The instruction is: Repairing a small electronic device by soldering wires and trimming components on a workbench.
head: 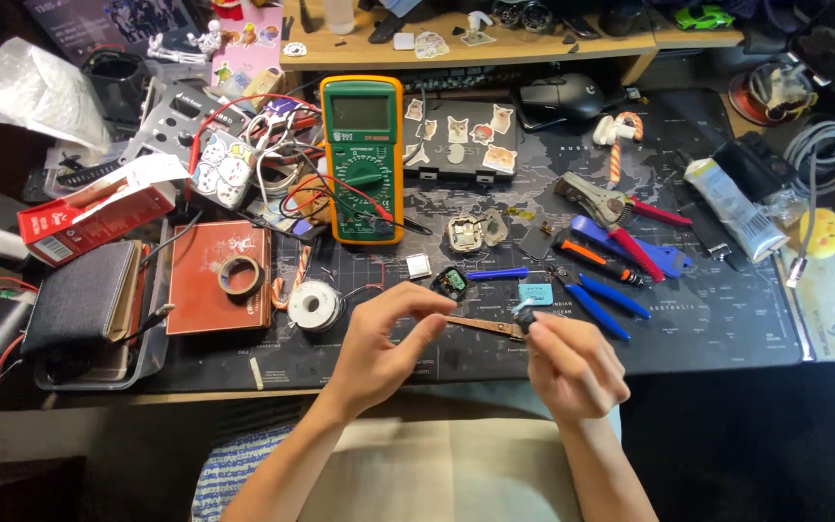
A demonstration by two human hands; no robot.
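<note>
Two hands over the desk mat: left hand (384, 333) pinches one brown strip (485, 326) at its end, right hand (567, 362) clamps fingertips on one small dark part (526, 316). One multimeter (362, 159), one solder spool (313, 305), one tape roll (241, 275) behind.

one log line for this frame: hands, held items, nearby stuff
left hand: pinching tweezers | right hand: gripping small black part | nearby: multimeter, solder spool, pliers
</note>
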